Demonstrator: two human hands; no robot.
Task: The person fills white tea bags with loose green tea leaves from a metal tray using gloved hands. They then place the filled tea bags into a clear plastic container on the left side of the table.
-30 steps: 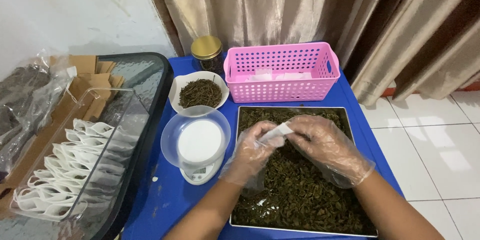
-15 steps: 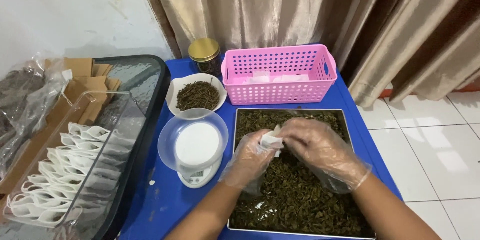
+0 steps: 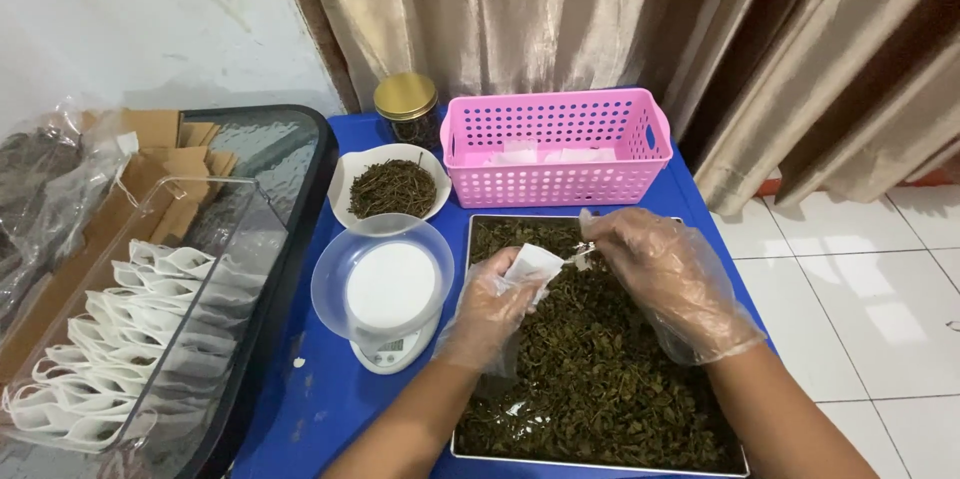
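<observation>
- Sachet (image 3: 533, 264): small white filter bag, held above the left-centre part of the tray of dried leaves (image 3: 600, 379), near its far half. One second back it was pinched between both hands higher over the tray centre; now it sits lower and further left, mouth turned toward the right hand.
- Left hand (image 3: 492, 311), in a loose clear plastic glove: grip closed round the lower part of the sachet, fingers curled under it, thumb on top. Position has shifted slightly toward the scale since the earlier frames.
- Right hand (image 3: 660, 274), also gloved: fingertips pinched together at the sachet's right edge. Whether they hold the bag's lip or a pinch of leaves, cannot tell; the glove film hides the contact.
- Reading of the change: both hands have gone from holding the bag level to opening or feeding it at one side, so the work looks to be at the filling stage rather than at picking up.
- Tray: metal, rectangular, full of dark green-brown leaves, near right on the blue surface (image 3: 330, 399).
- Scale (image 3: 390, 299): white, with a clear bowl on top, just left of the tray; bowl appears empty.
- White bowl of leaves (image 3: 392, 187) beyond the scale; gold-lidded jar (image 3: 406, 107) further back.
- Pink basket (image 3: 555, 147) at the far edge of the tray, some white sachets inside.
- Clear box of empty white sachets (image 3: 110, 339) at far left, untouched.
</observation>
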